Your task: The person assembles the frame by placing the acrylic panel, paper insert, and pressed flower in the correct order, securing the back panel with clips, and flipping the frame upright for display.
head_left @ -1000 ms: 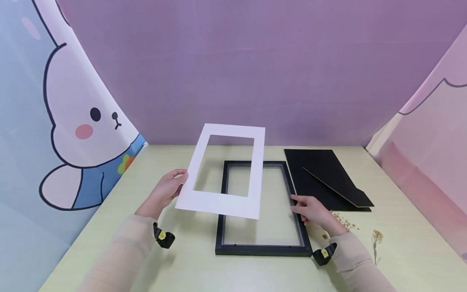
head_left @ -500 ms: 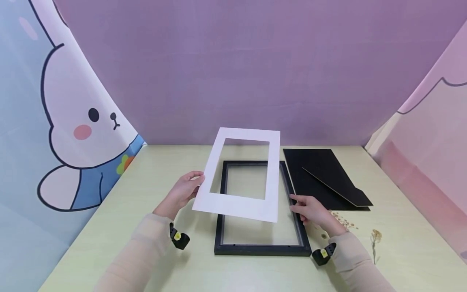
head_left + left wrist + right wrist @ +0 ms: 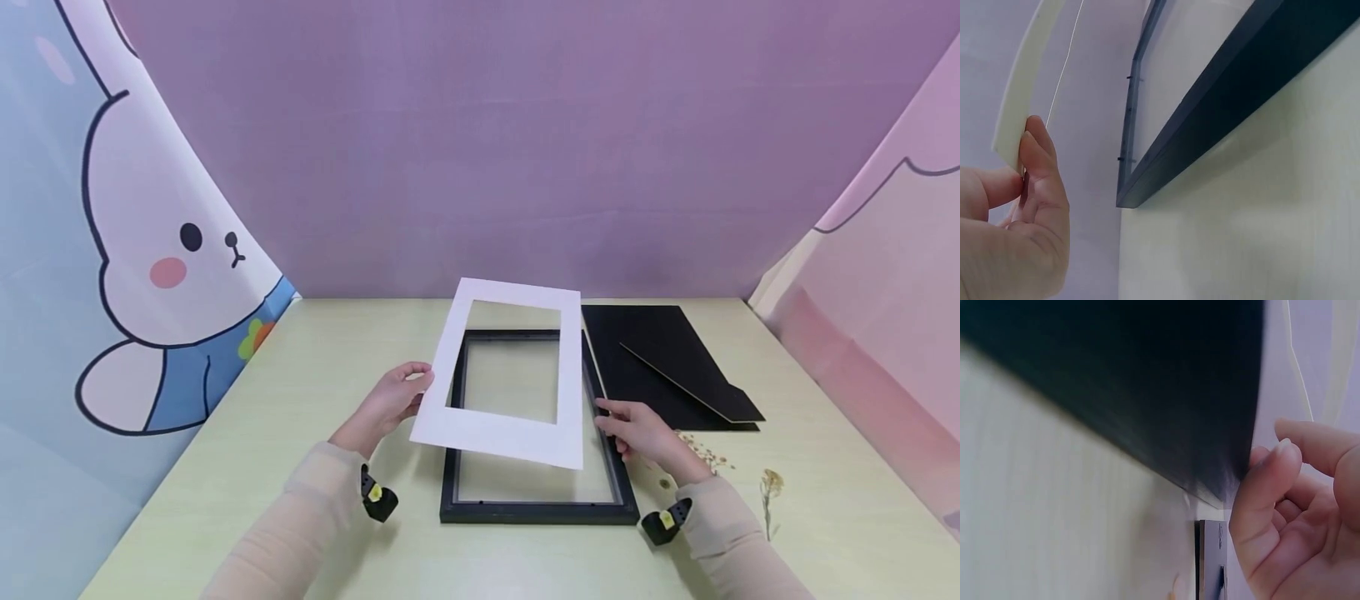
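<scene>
In the head view my left hand (image 3: 393,400) pinches the left edge of a white picture mat (image 3: 495,436) with a rectangular window. The mat is tilted, raised over a black picture frame (image 3: 540,513) that lies on the table, and covers part of it. In the left wrist view, thumb and fingers (image 3: 1038,150) meet at the mat's edge, with the frame's corner apart to the right. My right hand (image 3: 637,429) rests at the frame's right side, index finger and thumb apart. The right wrist view has its fingertips right at the frame's dark edge.
Black backing boards (image 3: 645,333), one lying slanted on the other, are at the back right of the table (image 3: 360,333). Dried flowers (image 3: 771,483) lie near the right forearm, some partly hidden by the right hand. A purple cloth (image 3: 480,150) hangs behind the table.
My left hand has carried the white mat to the right over the frame, then lowered it slightly and tilted it. The right hand and the frame have stayed in place.
</scene>
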{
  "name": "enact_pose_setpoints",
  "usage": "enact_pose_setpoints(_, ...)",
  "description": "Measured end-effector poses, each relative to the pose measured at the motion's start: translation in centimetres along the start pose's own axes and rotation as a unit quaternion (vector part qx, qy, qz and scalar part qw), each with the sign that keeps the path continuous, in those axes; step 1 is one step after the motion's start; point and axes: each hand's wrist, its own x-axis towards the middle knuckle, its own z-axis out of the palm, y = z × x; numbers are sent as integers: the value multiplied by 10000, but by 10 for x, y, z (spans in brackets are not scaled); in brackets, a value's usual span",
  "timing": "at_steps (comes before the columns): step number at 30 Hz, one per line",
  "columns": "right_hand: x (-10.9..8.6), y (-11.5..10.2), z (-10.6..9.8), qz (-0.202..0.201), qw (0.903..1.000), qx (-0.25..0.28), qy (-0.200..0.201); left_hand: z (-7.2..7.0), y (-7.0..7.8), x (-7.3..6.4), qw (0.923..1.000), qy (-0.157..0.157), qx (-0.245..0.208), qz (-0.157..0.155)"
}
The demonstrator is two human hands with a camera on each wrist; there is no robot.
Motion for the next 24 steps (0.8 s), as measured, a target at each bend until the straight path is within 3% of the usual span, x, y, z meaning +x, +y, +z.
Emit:
enact_pose_setpoints(13,-5,1,-3,-485,9983,333,7,14,-14,1,9999,-92,-76,-83)
enact_pose_setpoints(24,-9,-3,-4,-620,9973,406,-24,25,-23,-2,9991,-272,-100,-302)
